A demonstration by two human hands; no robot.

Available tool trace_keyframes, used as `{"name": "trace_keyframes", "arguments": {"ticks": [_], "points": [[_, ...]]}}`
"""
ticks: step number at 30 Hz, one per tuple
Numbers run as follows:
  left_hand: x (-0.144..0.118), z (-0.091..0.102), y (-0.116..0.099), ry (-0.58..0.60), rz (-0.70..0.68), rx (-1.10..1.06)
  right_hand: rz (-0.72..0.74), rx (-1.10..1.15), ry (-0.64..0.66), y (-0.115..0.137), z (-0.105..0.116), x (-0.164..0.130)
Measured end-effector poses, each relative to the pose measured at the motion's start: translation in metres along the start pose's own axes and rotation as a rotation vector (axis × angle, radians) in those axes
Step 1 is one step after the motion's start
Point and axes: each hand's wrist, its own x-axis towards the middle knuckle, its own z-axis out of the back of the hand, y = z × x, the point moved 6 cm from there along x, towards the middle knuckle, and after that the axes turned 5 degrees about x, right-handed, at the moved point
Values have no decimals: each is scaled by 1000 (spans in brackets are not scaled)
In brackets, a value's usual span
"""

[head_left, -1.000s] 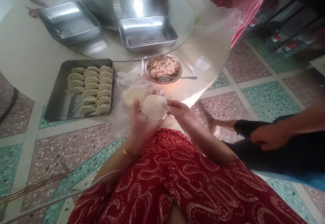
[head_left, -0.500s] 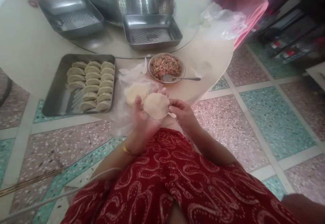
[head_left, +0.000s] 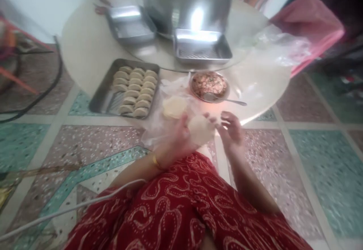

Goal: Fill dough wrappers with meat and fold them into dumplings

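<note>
Left hand (head_left: 177, 142), fingers loosely cupped beneath, holds our dough wrapper (head_left: 200, 131); right hand (head_left: 234, 135), fingers half-curled, at its three-o'clock edge, grip unclear to us. Dumpling tray (head_left: 110, 101) at ten o'clock.

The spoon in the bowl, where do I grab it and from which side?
Probably grip the spoon by the tip of its handle, coming from the right: the handle sticks out past the rim of the bowl that way, while the scoop sits in with the filling.
</note>
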Motion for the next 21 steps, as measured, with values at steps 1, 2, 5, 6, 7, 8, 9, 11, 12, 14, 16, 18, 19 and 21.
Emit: {"name": "trace_keyframes", "arguments": {"ticks": [1,2,5,6,7,8,9,11,12,14,16,18,19,21], "points": [[0,-1,7,35,83,4,66,-101,38,7,2,5],[-1,-1,13,60,153,24,88,-174,137,10,-2,10],[-2,4,19,42,185,81,72,-203,477,15,-20,21],[-2,7,20,35,187,83,56,-182,563,16,-26,22],[-2,10,21,31,196,78,39,-159,625,16,-31,23],[-3,12,21,33,209,67,21,-138,663,16,-35,24],[-3,15,22,38,217,55,0,-118,685,15,-38,24],[-3,20,21,52,219,33,-43,-76,703,14,-42,24],[-3,22,21,62,214,26,-66,-55,709,14,-44,23],[-4,24,20,82,210,15,-98,-28,718,14,-46,22],[-5,23,20,109,221,-1,-100,-28,708,14,-47,24],[-7,22,19,130,231,-17,-76,-44,670,15,-47,28],[-7,22,18,132,220,-25,-60,-57,645,15,-47,31],[-7,22,17,124,202,-31,-37,-89,607,14,-48,36]]}}
